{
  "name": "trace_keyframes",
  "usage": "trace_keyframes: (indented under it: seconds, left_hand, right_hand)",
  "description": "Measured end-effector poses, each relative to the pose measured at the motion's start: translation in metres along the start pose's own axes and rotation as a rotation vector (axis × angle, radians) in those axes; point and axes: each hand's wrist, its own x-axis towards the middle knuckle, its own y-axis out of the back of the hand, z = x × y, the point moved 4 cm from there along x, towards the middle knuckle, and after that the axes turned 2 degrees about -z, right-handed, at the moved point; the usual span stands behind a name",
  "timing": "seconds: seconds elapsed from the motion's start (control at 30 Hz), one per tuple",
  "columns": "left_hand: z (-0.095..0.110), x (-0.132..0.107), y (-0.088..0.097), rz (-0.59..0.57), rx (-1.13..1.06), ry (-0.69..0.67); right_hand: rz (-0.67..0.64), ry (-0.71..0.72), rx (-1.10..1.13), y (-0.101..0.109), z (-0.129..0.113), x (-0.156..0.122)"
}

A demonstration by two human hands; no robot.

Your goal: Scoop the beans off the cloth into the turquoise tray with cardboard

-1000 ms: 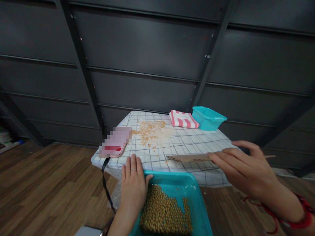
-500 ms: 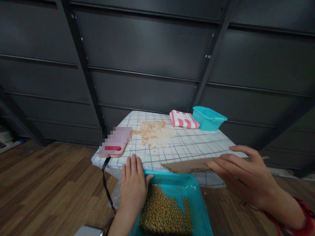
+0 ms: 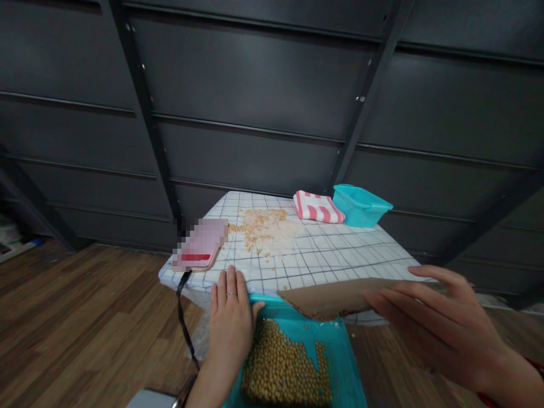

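A strip of brown cardboard is pinched in my right hand, its free end over the far rim of a teal tray. That tray sits against the table's front edge and holds many yellowish round beans. My left hand lies flat at the tray's far left corner, fingers stretched over the tablecloth and thumb on the rim. Beyond it, yellow grains and pale rice-like grains are spread on the cloth. A few loose grains lie nearer the tray.
A pink phone, partly pixelated, lies on the left of the checked tablecloth, with a black strap hanging down. At the back right are a folded pink-and-white towel and a teal bin. Dark metal panels stand behind.
My right hand has moved slightly right and toward me, and the cardboard has tilted so more of its face shows over the tray's rim. My left hand has stayed in place.
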Motion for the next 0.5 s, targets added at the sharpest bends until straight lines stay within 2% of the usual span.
trace_keyframes:
  seconds: [0.17, 0.33, 0.5]
  left_hand:
    - [0.001, -0.001, -0.003, 0.01, 0.013, -0.014]
    - [0.0, -0.004, -0.006, 0.033, -0.013, 0.004]
    - [0.001, -0.003, -0.004, 0.014, -0.007, -0.003]
  right_hand:
    - [-0.01, -0.061, 0.008, -0.001, 0.007, 0.001]
    - [-0.052, -0.059, -0.077, -0.01, 0.012, 0.002]
    - [-0.053, -0.07, -0.038, -0.014, 0.011, 0.005]
